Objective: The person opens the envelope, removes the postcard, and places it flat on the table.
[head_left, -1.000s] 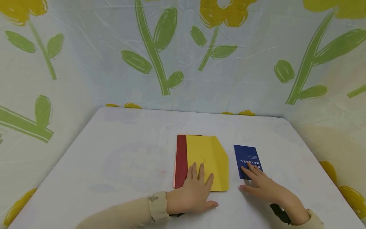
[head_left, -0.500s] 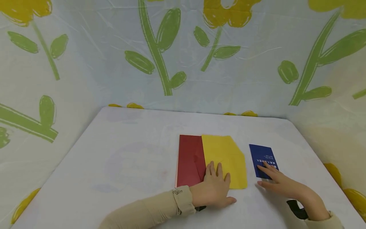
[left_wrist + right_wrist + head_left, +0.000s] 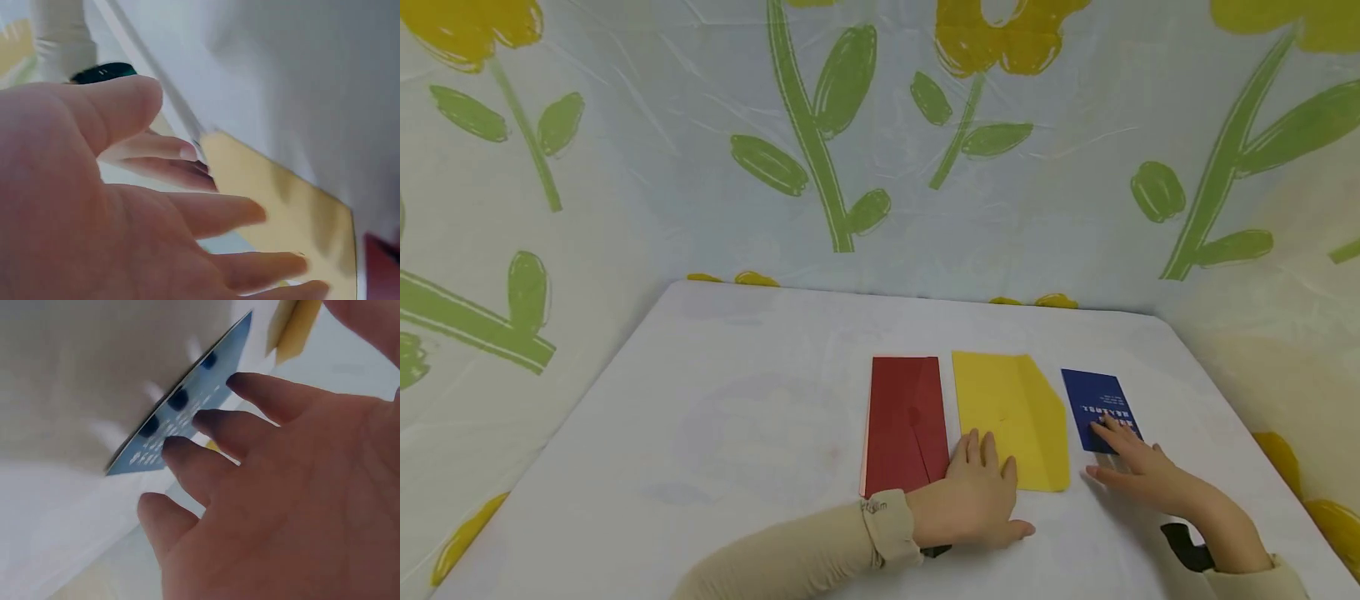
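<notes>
My left hand (image 3: pixel 973 500) lies with spread, straight fingers on the lower left part of a yellow envelope (image 3: pixel 1022 400). The same envelope (image 3: pixel 281 194) appears below the fingertips in the left wrist view. To its left lies a dark red envelope (image 3: pixel 902 417), apart from it at the top; my left hand and cuff cover its lower right corner. A thin pale edge runs along the red one's left side. My right hand (image 3: pixel 1150 479) reaches over the near end of a dark blue printed card (image 3: pixel 1093 404), fingers extended. In the right wrist view the fingertips are at the card (image 3: pixel 187 406).
All the papers lie flat on a white-covered table (image 3: pixel 760 375). A flower-patterned cloth (image 3: pixel 700 225) rises behind and at both sides. A dark strap (image 3: pixel 1186 546) shows at the right wrist.
The yellow envelope has slid right under my left hand, uncovering the red envelope, which stays put. The blue card has shifted right with my right hand, lately a little farther from me too.
</notes>
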### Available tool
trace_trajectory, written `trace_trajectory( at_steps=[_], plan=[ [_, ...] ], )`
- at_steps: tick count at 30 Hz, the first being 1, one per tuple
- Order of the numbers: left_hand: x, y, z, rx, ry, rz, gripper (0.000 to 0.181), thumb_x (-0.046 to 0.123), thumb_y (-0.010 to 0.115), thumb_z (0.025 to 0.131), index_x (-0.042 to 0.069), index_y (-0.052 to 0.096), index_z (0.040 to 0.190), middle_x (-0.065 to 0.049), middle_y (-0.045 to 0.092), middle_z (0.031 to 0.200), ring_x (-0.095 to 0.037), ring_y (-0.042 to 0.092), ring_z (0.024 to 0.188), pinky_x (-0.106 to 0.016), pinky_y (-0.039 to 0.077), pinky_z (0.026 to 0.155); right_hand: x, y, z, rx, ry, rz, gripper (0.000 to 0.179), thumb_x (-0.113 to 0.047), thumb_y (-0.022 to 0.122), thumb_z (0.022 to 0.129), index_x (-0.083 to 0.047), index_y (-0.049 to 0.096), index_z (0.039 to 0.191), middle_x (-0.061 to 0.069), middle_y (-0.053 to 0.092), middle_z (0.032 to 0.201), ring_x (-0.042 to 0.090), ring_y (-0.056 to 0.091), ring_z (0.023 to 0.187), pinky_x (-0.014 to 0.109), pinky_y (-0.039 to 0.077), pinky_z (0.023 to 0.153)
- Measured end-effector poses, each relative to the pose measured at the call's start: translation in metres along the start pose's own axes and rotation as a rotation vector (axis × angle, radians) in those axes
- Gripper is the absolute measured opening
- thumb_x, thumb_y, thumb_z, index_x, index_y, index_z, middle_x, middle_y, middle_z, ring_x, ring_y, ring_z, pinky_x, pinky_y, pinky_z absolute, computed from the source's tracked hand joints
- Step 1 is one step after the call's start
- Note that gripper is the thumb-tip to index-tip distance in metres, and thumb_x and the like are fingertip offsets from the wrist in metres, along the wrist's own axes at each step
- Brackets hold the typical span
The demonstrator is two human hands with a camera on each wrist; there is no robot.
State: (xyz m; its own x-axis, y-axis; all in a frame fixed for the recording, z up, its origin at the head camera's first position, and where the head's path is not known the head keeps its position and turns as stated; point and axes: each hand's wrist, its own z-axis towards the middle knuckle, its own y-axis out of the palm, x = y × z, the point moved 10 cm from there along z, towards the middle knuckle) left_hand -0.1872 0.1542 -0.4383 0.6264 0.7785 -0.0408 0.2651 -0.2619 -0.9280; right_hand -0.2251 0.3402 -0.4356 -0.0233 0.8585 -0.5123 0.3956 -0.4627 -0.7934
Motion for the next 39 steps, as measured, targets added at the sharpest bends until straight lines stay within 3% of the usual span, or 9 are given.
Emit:
trace_trajectory(
  at_steps=[4, 9, 16, 24, 32, 39],
  plan=[
    [0.000, 0.013, -0.011, -0.044, 0.013, 0.022, 0.082, 0.076, 0.036, 0.091, 0.025, 0.033, 0.155, -0.007, 0.024, 0.161, -0.029, 0.019, 0.148, -0.043, 0.017, 0.119, 0.000, 0.010, -0.006, -0.042, 0.050, -0.007, 0.087, -0.042, 0.066, 0.092, 0.010, 0.026, 0.150, 0.042, 0.005, 0.153, 0.062, -0.001, 0.138, 0.078, -0.009, 0.100],
    [0.002, 0.017, -0.010, -0.032, 0.048, 0.042, 0.084, 0.076, 0.033, 0.092, 0.022, 0.031, 0.156, -0.009, 0.022, 0.161, -0.029, 0.019, 0.149, -0.042, 0.016, 0.119, -0.001, 0.011, -0.006, -0.058, 0.051, -0.017, 0.085, -0.043, 0.065, 0.093, 0.010, 0.028, 0.150, 0.042, 0.005, 0.153, 0.062, -0.001, 0.138, 0.078, -0.007, 0.099],
    [0.003, 0.013, 0.001, -0.007, 0.056, 0.023, 0.086, 0.077, 0.035, 0.091, 0.021, 0.029, 0.157, -0.010, 0.021, 0.162, -0.030, 0.018, 0.149, -0.044, 0.016, 0.119, 0.007, 0.001, 0.000, -0.063, 0.013, 0.008, 0.082, -0.039, 0.063, 0.095, 0.010, 0.028, 0.150, 0.042, 0.005, 0.153, 0.063, 0.002, 0.137, 0.080, 0.002, 0.098],
    [0.004, 0.004, 0.012, 0.030, 0.035, 0.071, 0.088, 0.077, 0.033, 0.091, 0.020, 0.027, 0.158, -0.011, 0.020, 0.162, -0.031, 0.018, 0.149, -0.043, 0.016, 0.119, 0.025, -0.015, 0.004, -0.079, 0.029, 0.066, 0.081, -0.036, 0.060, 0.098, 0.010, 0.022, 0.151, 0.041, -0.003, 0.154, 0.066, -0.001, 0.135, 0.080, 0.007, 0.099],
    [0.009, -0.004, 0.033, 0.037, 0.025, 0.093, 0.087, 0.079, 0.032, 0.090, 0.024, 0.027, 0.157, -0.008, 0.021, 0.162, -0.030, 0.020, 0.148, -0.041, 0.017, 0.119, 0.050, -0.032, 0.015, -0.107, 0.080, 0.066, 0.079, -0.040, 0.053, 0.101, 0.006, 0.015, 0.154, 0.044, -0.005, 0.151, 0.069, 0.004, 0.132, 0.080, 0.018, 0.098],
    [0.019, -0.008, 0.052, 0.014, 0.019, 0.110, 0.085, 0.080, 0.030, 0.089, 0.028, 0.026, 0.157, -0.005, 0.021, 0.162, -0.028, 0.019, 0.148, -0.040, 0.015, 0.119, 0.072, -0.046, 0.026, -0.113, 0.129, 0.078, 0.082, -0.044, 0.051, 0.102, 0.006, 0.012, 0.154, 0.043, -0.007, 0.151, 0.068, 0.003, 0.132, 0.080, 0.015, 0.099]
  ],
)
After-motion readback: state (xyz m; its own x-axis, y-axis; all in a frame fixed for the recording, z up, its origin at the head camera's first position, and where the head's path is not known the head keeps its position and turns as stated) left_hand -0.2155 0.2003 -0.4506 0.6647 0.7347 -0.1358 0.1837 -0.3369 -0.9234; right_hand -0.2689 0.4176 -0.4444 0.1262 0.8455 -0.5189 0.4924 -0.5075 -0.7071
